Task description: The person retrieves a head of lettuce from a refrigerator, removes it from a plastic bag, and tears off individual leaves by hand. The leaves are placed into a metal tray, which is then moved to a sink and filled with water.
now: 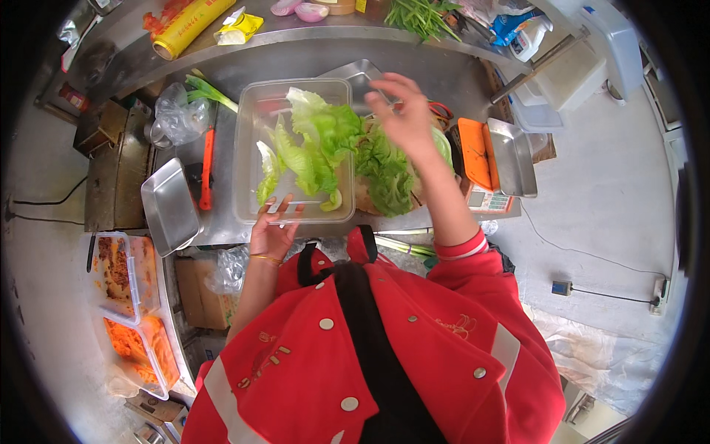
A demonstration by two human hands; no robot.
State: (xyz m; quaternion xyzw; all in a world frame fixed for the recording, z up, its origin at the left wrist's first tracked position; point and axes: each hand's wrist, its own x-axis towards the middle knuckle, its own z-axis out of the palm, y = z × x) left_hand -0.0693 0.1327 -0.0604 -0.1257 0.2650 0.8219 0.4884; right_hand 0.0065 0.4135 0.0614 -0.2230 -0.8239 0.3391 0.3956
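A clear plastic container (248, 139) stands on the steel counter with several torn green lettuce leaves (310, 161) inside. At its near edge is my left hand (272, 233), palm up and fingers spread against the near wall, steadying it. My right hand (407, 119) hovers past the container's right side with nothing in it, fingers apart and slightly blurred. Under and beside that hand lies a heap of leafy lettuce (388, 177) on a round board, whose surface is mostly covered. A paler green head (442, 147) shows partly behind my right forearm.
An orange-handled tool (207, 166) and a steel tray (172, 208) lie left of the container. To the right are red-handled scissors (441, 111), an orange tray (476, 152) and a digital scale (488, 200). A raised steel shelf (310, 34) crosses the back.
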